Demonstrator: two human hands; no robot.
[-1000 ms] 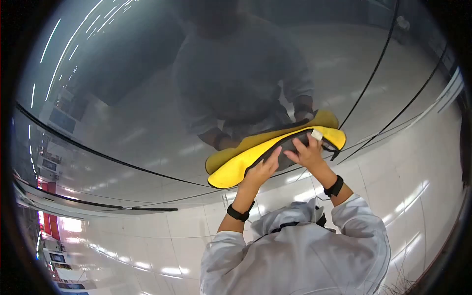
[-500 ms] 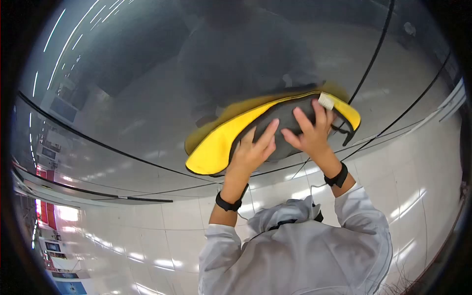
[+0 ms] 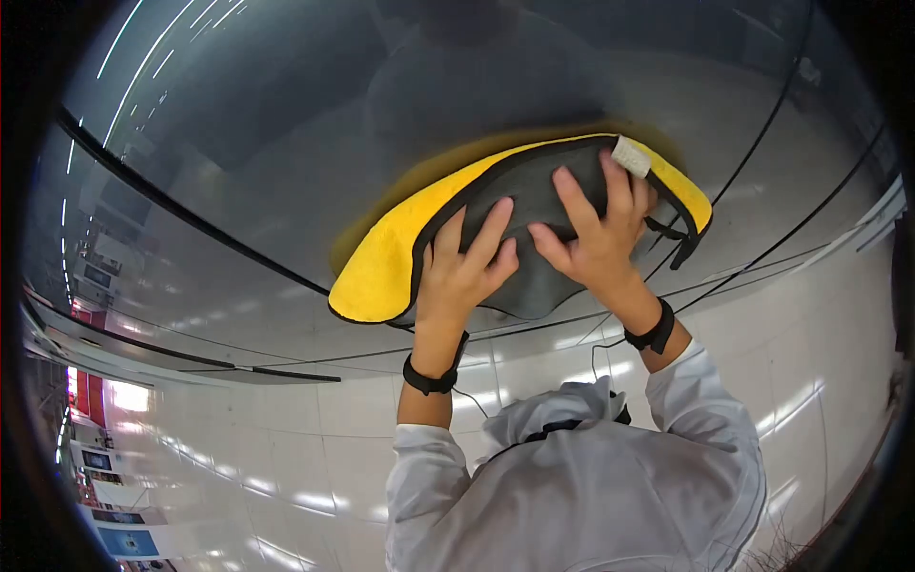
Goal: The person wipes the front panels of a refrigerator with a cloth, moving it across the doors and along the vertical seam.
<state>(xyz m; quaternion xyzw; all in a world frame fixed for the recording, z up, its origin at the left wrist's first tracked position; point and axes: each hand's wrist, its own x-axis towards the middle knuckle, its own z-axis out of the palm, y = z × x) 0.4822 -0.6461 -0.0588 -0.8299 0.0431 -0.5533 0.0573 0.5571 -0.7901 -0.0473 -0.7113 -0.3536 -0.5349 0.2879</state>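
A microfibre cloth point(image 3: 536, 271), grey on the side facing me and yellow on the other, lies against a glossy dark grey car panel point(image 3: 286, 205). It has black edging and a white tag at its upper right corner. Its yellow side shows along the left and upper edges. My left hand point(image 3: 459, 272) rests on the left middle of the cloth, fingers spread. To its right, my right hand point(image 3: 600, 234) presses flat with fingers apart, its fingertips close to the tag. Neither hand is closed round the cloth.
Dark panel seams point(image 3: 195, 186) cross the car body on both sides. Below it is a shiny tiled floor point(image 3: 315, 439). Black bands point(image 3: 431, 377) circle both wrists, and thin cables hang near them. Posters and a red area stand far left.
Both hands and the cloth have slid upward across the panel. The cloth's left end has also shifted left, and more of its grey side shows below the hands.
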